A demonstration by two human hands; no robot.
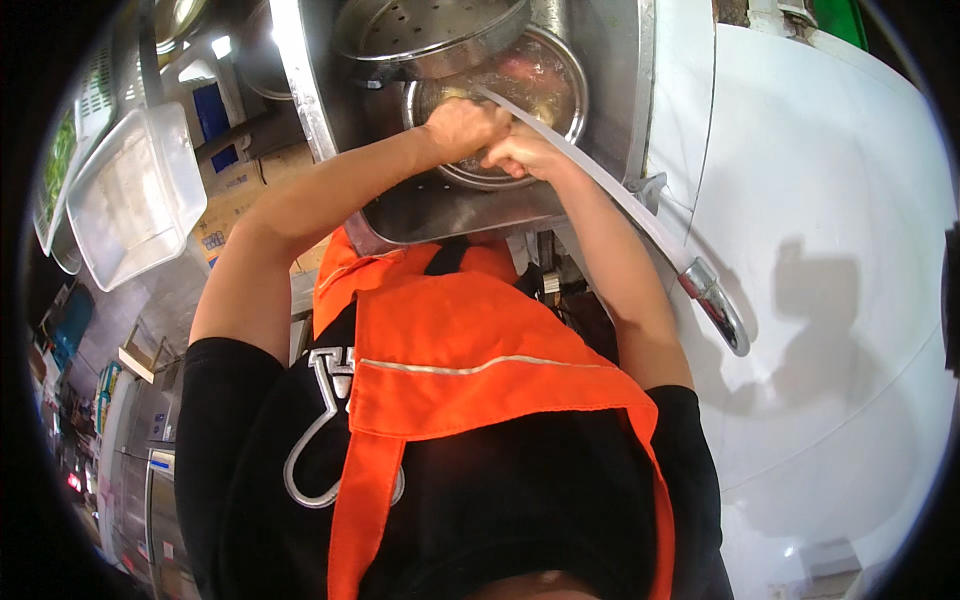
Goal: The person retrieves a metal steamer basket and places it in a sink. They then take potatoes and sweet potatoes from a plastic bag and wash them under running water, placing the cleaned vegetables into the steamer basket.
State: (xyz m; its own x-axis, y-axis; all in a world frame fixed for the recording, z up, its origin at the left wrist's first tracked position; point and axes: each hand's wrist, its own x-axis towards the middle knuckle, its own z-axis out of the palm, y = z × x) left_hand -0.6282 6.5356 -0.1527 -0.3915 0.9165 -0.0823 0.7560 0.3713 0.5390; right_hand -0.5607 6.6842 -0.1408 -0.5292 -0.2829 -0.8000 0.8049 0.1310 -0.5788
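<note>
My left hand and my right hand meet, fingers curled, above a round steel basin in a metal sink. Whatever may be between the fingers is hidden. Liquid with blurred reddish and yellowish contents fills part of the basin. A pale hose runs from a chrome faucet across the sink, passing over my right forearm, with its far end beside my hands. Beyond them, a perforated steel pan overlaps the basin's back rim.
A white tiled wall rises on the right. On the left are a translucent plastic tub and a white crate near green vegetables. Flattened cardboard lies left of the sink.
</note>
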